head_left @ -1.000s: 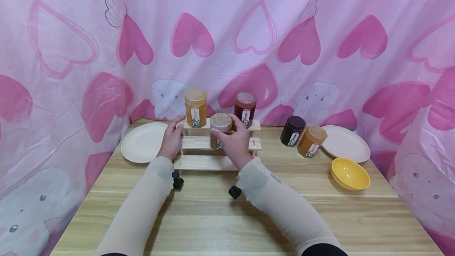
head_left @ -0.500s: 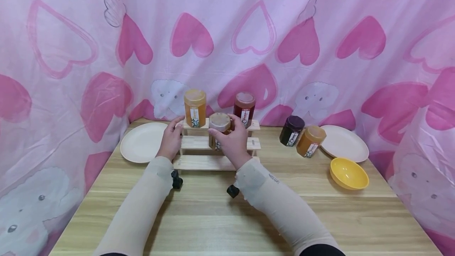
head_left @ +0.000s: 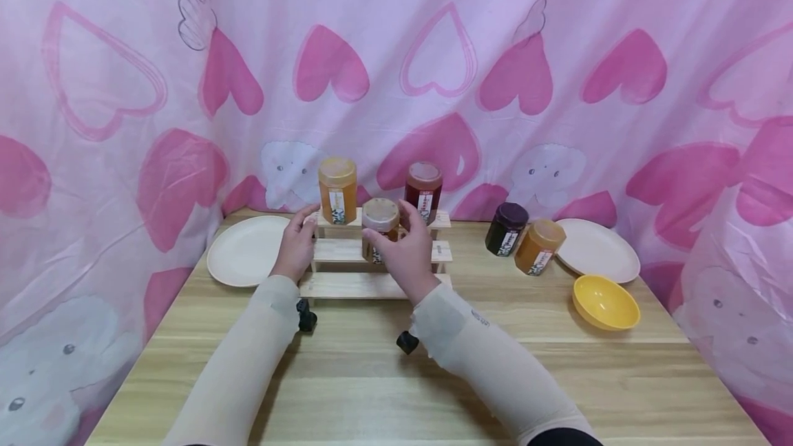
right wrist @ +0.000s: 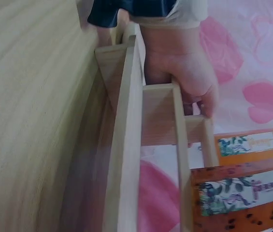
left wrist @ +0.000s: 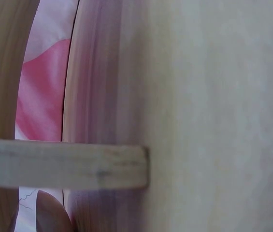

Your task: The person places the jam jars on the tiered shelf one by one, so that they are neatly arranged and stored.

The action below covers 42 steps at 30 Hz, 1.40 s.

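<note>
In the head view a three-tier wooden rack (head_left: 374, 285) stands on the table. My right hand (head_left: 409, 246) grips a honey jar (head_left: 381, 212) with a pale lid, thumb in front and fingers behind. The right wrist view shows that jar's label (right wrist: 228, 195) upright over the middle step. My left hand (head_left: 296, 243) holds the rack's left end; in the right wrist view its fingers (right wrist: 206, 101) curl round the end frame. On the top tier stand an amber honey jar (head_left: 337, 191) at left and a dark red jar (head_left: 424, 191) at right.
Right of the rack are a dark purple jar (head_left: 506, 229) and an orange jar (head_left: 540, 248), both on the table. A white plate (head_left: 610, 253) and a yellow bowl (head_left: 606, 303) lie farther right. Another white plate (head_left: 238, 253) is left of the rack.
</note>
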Tool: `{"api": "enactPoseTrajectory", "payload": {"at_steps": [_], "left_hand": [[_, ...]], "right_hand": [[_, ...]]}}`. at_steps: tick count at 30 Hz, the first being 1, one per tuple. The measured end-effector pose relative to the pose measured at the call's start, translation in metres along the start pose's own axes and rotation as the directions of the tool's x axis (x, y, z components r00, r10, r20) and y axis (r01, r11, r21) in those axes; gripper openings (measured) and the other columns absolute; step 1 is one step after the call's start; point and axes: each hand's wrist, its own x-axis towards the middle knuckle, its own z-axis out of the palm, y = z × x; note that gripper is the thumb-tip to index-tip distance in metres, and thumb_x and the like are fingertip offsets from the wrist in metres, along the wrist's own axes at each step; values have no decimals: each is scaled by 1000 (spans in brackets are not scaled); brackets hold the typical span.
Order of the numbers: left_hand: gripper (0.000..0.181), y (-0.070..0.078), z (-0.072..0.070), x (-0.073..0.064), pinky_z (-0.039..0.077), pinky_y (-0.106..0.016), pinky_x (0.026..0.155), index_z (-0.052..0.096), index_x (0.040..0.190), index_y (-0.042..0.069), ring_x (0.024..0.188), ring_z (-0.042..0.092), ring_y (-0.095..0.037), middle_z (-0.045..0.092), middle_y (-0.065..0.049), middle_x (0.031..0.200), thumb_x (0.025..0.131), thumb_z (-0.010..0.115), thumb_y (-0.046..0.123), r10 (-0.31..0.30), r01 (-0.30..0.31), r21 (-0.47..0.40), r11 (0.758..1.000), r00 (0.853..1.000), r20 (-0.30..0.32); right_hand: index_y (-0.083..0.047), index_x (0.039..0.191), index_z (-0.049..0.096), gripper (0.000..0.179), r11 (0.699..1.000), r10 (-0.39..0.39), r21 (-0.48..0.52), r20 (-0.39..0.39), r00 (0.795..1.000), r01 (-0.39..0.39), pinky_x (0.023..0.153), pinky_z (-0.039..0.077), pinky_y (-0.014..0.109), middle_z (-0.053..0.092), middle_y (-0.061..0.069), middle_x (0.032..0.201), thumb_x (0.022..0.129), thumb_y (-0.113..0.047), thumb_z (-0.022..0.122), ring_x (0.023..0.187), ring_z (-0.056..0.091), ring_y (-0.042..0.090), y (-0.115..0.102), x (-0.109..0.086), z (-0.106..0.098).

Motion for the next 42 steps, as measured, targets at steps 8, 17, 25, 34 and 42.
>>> {"api": "enactPoseTrajectory", "payload": {"at_steps": [8, 17, 25, 34, 42], "left_hand": [[45, 9, -1, -8, 39, -22, 68, 47, 158, 8, 65, 37, -5, 48, -12, 131, 115, 39, 19, 34, -34, 13, 999, 999, 4], [45, -19, -2, 9, 37, -23, 55, 48, 158, 23, 57, 32, -7, 36, -5, 164, 115, 40, 34, 51, -50, 17, 999, 999, -9], [47, -18, -3, 9, 41, -25, 83, 46, 159, 21, 101, 47, -13, 36, -7, 166, 116, 38, 34, 43, -43, 28, 999, 999, -9], [45, -20, -3, 10, 39, -25, 65, 48, 158, 22, 66, 36, -7, 38, -6, 163, 115, 39, 34, 42, -41, 23, 999, 999, -18], [45, -21, -1, 11, 40, -32, 87, 49, 158, 23, 113, 45, -22, 37, -6, 166, 115, 39, 35, 33, -33, 12, 999, 999, -27]], "right_hand": [[-2, 147, 55, 77, 980, -140, 124, -130, 982, 156, 113, 47, 55, 60, 23, 140, 83, -21, 92, 133, 57, 40, -4, -6, -33], [1, 138, 61, 60, 951, -176, 171, -392, 903, 259, 112, 48, 49, 65, 18, 130, 86, -10, 88, 123, 63, 30, 6, 20, -107], [-9, 141, 61, 63, 984, 19, 157, -561, 827, 84, 116, 45, 36, 63, 13, 137, 86, -19, 91, 129, 58, 24, 39, 55, -182], [-23, 150, 55, 74, 984, 177, 102, -567, 804, -145, 125, 33, 33, 55, 2, 153, 86, -45, 86, 145, 45, 18, 75, 64, -243], [-27, 158, 47, 83, 959, 282, 116, -517, 808, -260, 128, 26, 32, 44, -6, 163, 87, -52, 84, 154, 34, 15, 83, 59, -261]]}}
